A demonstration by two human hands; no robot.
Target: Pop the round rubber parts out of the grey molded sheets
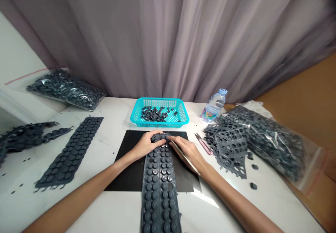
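A long dark grey moulded rubber sheet (159, 182) with rows of round caps runs from the black mat (126, 170) toward me, and a few of its places are open holes. My left hand (145, 144) is closed on the sheet's far end, the thumb lying across the caps and the fingers at the far edge. In my right hand (187, 150) is a thin pale stick-like tool (187, 158), held like a pen. Its fingertips touch the sheet's right edge beside my left thumb. The tool's tip is hidden by the fingers.
Behind the mat stands a turquoise basket (133, 117) of small dark caps. To the right are pink-handled thread snips (204, 144), a water bottle (214, 106), punched-out sheets (229, 149) and a filled bag (275, 142). Leftward lie another capped sheet (72, 152), scraps (23, 135) and a bag (65, 89).
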